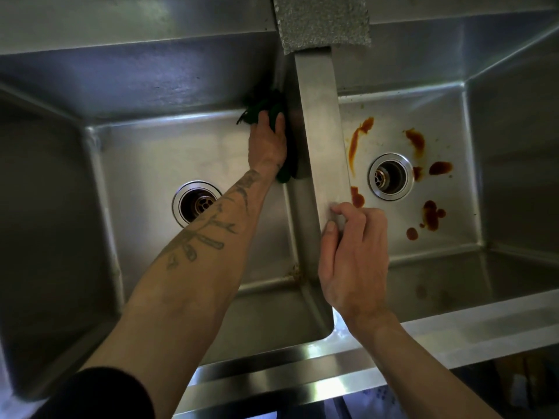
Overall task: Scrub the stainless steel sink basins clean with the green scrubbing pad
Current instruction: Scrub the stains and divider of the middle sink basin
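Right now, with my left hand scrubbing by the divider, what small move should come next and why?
Probably drag the green scrubbing pad under the left hand down the steel divider wall toward the brown grime in the near corner; the right hand braces on the divider top.

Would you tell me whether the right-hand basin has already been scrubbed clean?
No, red-orange stains lie scattered round the drain of the right basin.

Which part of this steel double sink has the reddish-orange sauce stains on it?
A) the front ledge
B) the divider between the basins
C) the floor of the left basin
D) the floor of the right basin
D: the reddish-orange sauce stains lie scattered around the round metal drain on the floor of the right stainless steel basin.
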### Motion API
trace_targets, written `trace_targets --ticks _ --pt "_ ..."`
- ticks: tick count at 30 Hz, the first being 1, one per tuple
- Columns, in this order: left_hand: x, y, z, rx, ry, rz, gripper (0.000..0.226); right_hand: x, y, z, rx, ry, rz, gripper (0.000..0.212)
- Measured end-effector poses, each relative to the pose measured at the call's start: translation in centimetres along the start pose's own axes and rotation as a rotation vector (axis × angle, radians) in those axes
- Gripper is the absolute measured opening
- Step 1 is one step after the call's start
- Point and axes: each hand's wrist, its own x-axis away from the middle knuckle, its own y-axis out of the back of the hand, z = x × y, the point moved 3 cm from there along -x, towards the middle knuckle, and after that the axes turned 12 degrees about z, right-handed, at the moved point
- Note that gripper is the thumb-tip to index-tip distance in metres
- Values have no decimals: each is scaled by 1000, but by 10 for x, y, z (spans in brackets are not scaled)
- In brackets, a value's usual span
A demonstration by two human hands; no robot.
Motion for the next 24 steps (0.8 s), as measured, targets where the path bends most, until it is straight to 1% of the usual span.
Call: trace_targets --ticks 3,9,14,19,21,23,24 --pt "19 -6 18 -6 34 58 44 0 2 1 5 -4 -1 25" --pt "86 -30 62 16 87 113 38 0 2 2 29 -7 2 22" --pt "144 -53 98 82 183 241 35 0 3 3 21 -12 -5 22" --pt "176 -60 116 56 288 378 43 -1 3 2 19 0 -24 22" --pt "184 -58 117 71 341 427 51 0 2 1 22 -9 -21 22" --pt "188 -53 112 104 374 437 56 1 1 2 11 -8 -13 21" --pt "190 -51 107 127 373 432 54 1 0 1 8 -7 -13 21"
